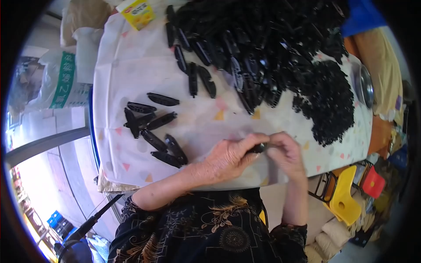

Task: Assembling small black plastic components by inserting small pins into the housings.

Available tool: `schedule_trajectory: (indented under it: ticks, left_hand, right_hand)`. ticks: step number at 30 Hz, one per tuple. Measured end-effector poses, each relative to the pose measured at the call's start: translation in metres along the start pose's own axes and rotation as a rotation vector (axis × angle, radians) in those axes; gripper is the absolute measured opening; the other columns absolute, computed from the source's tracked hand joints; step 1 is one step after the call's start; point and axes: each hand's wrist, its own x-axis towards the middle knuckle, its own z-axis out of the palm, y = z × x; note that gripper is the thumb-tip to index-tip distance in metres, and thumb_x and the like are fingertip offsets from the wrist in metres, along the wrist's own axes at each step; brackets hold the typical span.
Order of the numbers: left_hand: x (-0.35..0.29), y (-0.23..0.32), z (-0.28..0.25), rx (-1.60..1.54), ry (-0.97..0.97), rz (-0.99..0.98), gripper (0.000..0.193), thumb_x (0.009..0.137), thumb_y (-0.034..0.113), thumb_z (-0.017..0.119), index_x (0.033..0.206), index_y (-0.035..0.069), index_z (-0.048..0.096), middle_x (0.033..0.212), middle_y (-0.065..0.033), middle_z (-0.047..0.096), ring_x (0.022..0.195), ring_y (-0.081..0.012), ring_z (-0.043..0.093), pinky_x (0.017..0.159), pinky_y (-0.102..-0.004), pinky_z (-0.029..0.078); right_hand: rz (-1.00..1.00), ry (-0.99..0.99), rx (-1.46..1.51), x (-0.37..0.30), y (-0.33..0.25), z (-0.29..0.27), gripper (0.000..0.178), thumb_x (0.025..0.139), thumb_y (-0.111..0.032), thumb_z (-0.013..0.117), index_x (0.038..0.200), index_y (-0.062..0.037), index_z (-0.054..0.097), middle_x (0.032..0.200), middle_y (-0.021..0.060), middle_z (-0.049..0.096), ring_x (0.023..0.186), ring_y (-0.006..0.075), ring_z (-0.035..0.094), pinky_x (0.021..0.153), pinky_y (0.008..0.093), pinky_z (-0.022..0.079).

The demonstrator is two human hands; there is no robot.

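Observation:
My left hand (226,160) is closed around a dark plastic part (258,148), and only a short stretch of it shows between the fingers. At the part's right end, the thumb and fingertips of my right hand (287,154) are pinched together; what they grip, if anything, is too small to make out. To the left of my hands lies a loose group of long, curved black plastic pieces (163,100), some crossing each other. Farther off, a big heap of similar black pieces (245,35) covers the far part of the table.
A pile of small black parts (331,101) sits at the right on the patterned tablecloth (127,65). Beside it is a round metal bowl (365,85). A yellow packet (137,14) lies at the far left. Yellow (344,199) and red chairs (373,183) stand off the right edge.

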Motion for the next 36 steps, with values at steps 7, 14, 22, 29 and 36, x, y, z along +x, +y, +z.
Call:
schedule_trajectory:
  ticks: [7,14,22,29,36]
  left_hand:
    - [-0.015,-0.007,-0.045,0.776,0.038,0.217,0.026,0.077,0.015,0.064,0.102,0.017,0.057,0.075,-0.0048,0.055,0.063,-0.0193,0.058,0.049,-0.0341,0.046]
    - [0.030,-0.008,-0.111,1.004,0.352,-0.128,0.025,0.080,0.023,0.065,0.099,0.011,0.054,0.093,-0.0127,0.051,0.076,-0.0351,0.061,0.065,-0.0441,0.050]
    - [0.036,-0.018,-0.117,1.009,0.247,-0.362,0.033,0.082,0.009,0.057,0.113,0.010,0.047,0.101,-0.0170,0.056,0.090,-0.0395,0.058,0.077,-0.0486,0.046]
    - [0.013,-0.004,-0.095,0.602,0.426,-0.212,0.033,0.081,0.003,0.057,0.112,0.008,0.045,0.105,-0.0166,0.056,0.070,-0.0322,0.061,0.066,-0.0417,0.049]
    - [-0.014,0.013,-0.023,-0.465,0.246,-0.180,0.033,0.087,0.005,0.057,0.118,0.000,0.048,0.095,-0.0055,0.061,0.075,-0.0103,0.060,0.064,-0.0234,0.049]
  right_hand:
    - [-0.254,0.475,-1.255,0.065,-0.008,-0.047,0.017,0.078,-0.017,0.067,0.089,-0.0063,0.061,0.088,0.0064,0.059,0.084,0.0236,0.056,0.076,0.0349,0.041]
    - [-0.350,0.548,-1.422,0.071,0.006,-0.055,0.014,0.079,-0.017,0.067,0.086,-0.0065,0.061,0.085,0.0074,0.058,0.082,0.0282,0.056,0.072,0.0387,0.042]
    - [-0.316,0.625,-0.726,0.044,0.016,-0.061,0.008,0.082,-0.001,0.063,0.090,-0.0024,0.061,0.078,0.0074,0.063,0.064,0.0144,0.057,0.060,0.0259,0.046]
    - [-0.507,0.516,-1.081,0.047,0.018,-0.055,0.011,0.076,-0.005,0.067,0.086,-0.0043,0.063,0.085,0.0065,0.059,0.078,0.0242,0.057,0.070,0.0342,0.046]
    - [-0.665,0.476,-1.291,0.037,0.031,-0.044,0.012,0.077,-0.007,0.063,0.088,-0.0055,0.059,0.086,0.0066,0.054,0.084,0.0256,0.055,0.069,0.0375,0.044]
